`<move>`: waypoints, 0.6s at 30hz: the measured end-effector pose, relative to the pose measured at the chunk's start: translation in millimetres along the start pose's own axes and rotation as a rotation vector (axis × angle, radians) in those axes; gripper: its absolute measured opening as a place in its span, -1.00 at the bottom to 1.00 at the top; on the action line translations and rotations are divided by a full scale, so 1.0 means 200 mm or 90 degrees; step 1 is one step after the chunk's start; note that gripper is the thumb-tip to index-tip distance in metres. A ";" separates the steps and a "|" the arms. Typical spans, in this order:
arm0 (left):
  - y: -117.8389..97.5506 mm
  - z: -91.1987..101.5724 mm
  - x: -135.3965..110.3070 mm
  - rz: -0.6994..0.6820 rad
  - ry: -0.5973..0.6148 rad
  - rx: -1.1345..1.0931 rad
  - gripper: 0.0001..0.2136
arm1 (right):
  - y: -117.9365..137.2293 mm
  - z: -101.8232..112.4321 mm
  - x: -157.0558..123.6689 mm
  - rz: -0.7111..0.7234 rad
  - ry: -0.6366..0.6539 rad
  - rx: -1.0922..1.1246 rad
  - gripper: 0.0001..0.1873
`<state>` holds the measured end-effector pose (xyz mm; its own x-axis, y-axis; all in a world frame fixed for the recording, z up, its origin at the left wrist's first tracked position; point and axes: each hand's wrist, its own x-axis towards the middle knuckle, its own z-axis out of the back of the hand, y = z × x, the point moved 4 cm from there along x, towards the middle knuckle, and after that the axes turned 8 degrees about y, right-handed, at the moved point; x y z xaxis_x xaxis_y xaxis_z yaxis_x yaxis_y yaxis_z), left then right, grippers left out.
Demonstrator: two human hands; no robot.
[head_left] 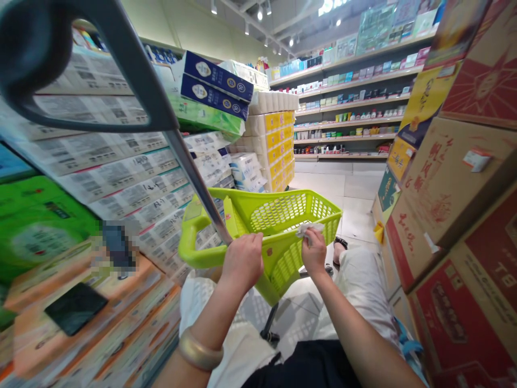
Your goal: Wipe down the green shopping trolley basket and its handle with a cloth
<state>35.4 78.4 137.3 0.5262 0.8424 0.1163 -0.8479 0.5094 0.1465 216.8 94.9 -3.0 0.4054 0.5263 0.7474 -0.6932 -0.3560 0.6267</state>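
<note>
A lime-green plastic shopping basket (283, 237) with perforated sides stands tilted before me, a wheel under it and a long metal pole with a dark grey handle (121, 70) rising to the upper left. My left hand (244, 261), with a gold bangle on the wrist, is wrapped over the basket's near rim close to the pole. At the same rim, farther right, my right hand (314, 250) pinches a crumpled white tissue (310, 228) against the plastic. The part of the basket's inside that shows has no goods in it.
Stacked paper packs (121, 178) rise on the left, and a dark flat phone-like slab (76, 308) lies on orange packs. Cardboard cartons (452, 183) line the right side closely. Shelves of small goods (347, 102) stand behind a tiled floor (355, 186).
</note>
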 end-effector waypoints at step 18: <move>0.01 -0.02 -0.02 -0.006 -0.019 0.005 -0.60 | 0.30 -0.18 -0.22 0.024 0.123 0.054 -0.82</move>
<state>31.7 76.6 133.6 0.5364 0.8315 0.1442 -0.8422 0.5164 0.1548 136.1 77.3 -5.6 0.2528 0.6462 0.7201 -0.6503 -0.4376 0.6210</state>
